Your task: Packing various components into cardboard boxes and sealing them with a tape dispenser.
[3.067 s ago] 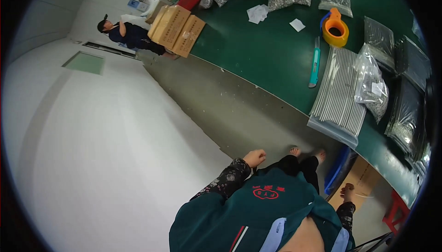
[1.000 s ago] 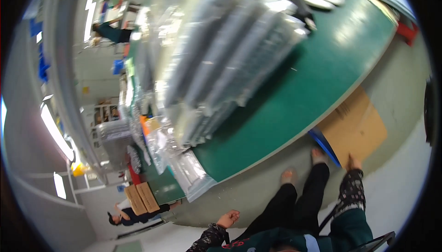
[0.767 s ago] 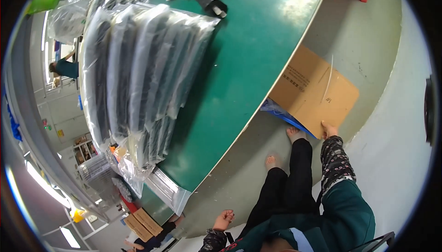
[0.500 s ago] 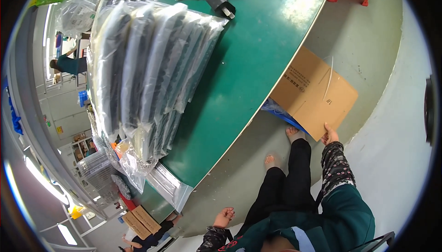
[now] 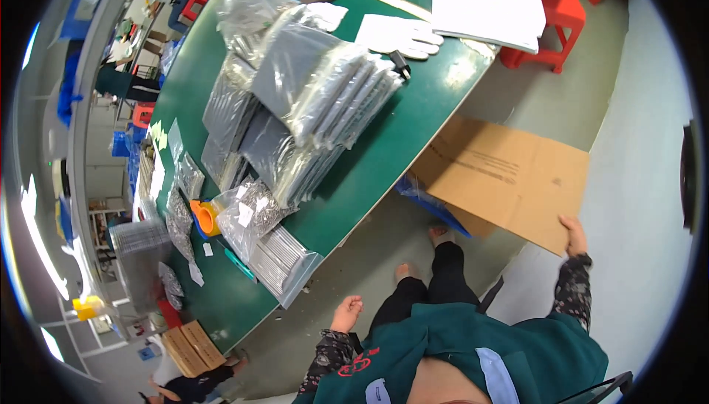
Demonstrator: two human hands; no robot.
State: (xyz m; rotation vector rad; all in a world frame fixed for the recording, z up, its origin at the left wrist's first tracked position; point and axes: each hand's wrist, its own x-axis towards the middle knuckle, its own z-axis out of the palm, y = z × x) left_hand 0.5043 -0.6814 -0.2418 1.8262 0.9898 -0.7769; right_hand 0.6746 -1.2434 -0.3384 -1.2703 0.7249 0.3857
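My right hand (image 5: 574, 235) grips the near corner of a brown flat cardboard carton (image 5: 521, 171) at the right side. The carton's far end lies by the table edge, over something blue (image 5: 436, 204) near the floor that it partly hides. My left hand (image 5: 347, 313) hangs in front of my body beside the table, its fingers curled in, and nothing shows in it. Closest to it on the table corner is a clear bag of thin, pale rods (image 5: 281, 262).
Stacked grey packs in clear plastic (image 5: 325, 94) cover the middle of the green table (image 5: 413, 127). Beyond lie a white glove (image 5: 399, 37), a black plug (image 5: 400, 65) and white paper (image 5: 484, 1). An orange tape dispenser (image 5: 206, 218) and red stools (image 5: 559, 24) are around. Other people work at left.
My right hand has moved right and slightly down with the carton, which now shows more of its face. My view has shifted, showing more of the table. My left hand stays curled.
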